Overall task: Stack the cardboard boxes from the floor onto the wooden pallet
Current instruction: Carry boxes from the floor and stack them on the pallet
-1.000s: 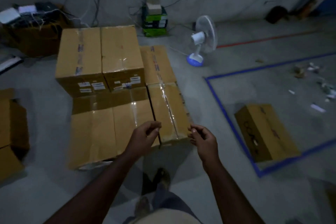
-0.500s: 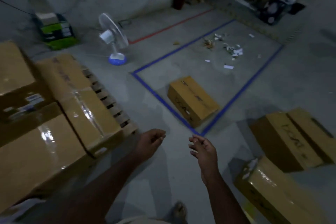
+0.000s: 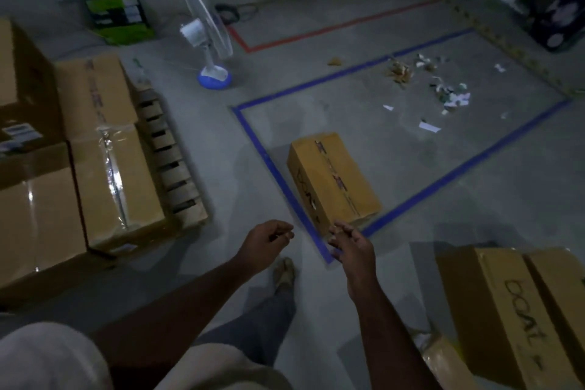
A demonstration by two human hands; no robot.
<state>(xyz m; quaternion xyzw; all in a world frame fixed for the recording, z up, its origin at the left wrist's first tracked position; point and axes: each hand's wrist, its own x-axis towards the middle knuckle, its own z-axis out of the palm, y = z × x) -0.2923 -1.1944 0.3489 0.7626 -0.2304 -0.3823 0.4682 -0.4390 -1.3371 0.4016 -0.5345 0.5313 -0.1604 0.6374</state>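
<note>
Just beyond both loosely curled, empty hands [image 3: 311, 239] lies a cardboard box [image 3: 332, 182] on the floor

Tan cardboard boxes [image 3: 332, 180] with dark lettering sit on a grey floor [image 3: 474, 187]. Blue tape [image 3: 468, 165] and red tape [image 3: 329, 29] outline rectangles. The white fan [image 3: 207, 32] has a blue base.

Wooden pallet [image 3: 177, 168] mostly covered by stacked cardboard boxes [image 3: 117, 180], only its right edge of slats showing; the boxes themselves cut off by the left edge. More cardboard boxes [image 3: 512, 310] at lower right cropped by the right and bottom edges, printed lettering on one only partly legible. Small pale scraps [image 3: 449, 95] on the floor inside the blue tape outline [image 3: 443, 180] too small and blurred to identify, dark clutter [image 3: 550, 9] at top right lost in dim light.
</note>
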